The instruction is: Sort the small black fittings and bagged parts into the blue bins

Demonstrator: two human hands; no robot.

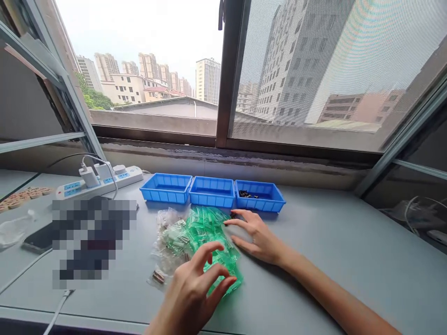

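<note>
Head view: green packets lie on the counter; the left hand, loosely curled with fingers parted, is at their seven o'clock, the right hand, fingers spread, at two; blue bins stand at twelve.

Text, labels, brands, numbers, signs: none readable | power strip: any markings too small to read

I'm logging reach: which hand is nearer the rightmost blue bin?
Right. The right hand is just before that bin; the left hand is farther, by green packets.
</note>
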